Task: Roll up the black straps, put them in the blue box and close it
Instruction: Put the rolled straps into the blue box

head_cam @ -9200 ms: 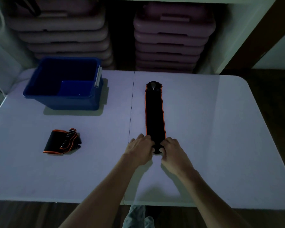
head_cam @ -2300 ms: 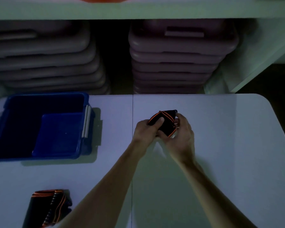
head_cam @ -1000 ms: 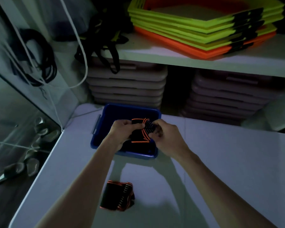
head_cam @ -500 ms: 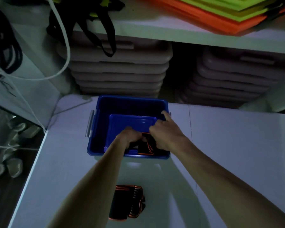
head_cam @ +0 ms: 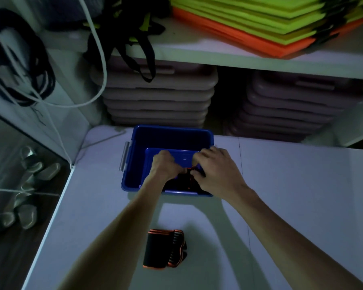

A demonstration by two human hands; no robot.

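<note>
- Single head-worn view, wide-angle, set above the near edge of the white table (head_cam: 291, 206) and aimed forward and steeply down.
- Both forearms enter from the bottom edge; the left hand (head_cam: 166, 167) and right hand (head_cam: 215, 170) meet near frame centre, over the blue box (head_cam: 132, 155).
- Close range: the table fills the lower half, a shelf (head_cam: 197, 52) crosses the top, and straight lines bow toward the borders.
- No second view is given, so nothing is shared.

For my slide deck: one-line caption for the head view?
Both hands lower a rolled strap into the blue box; another waits.
</note>
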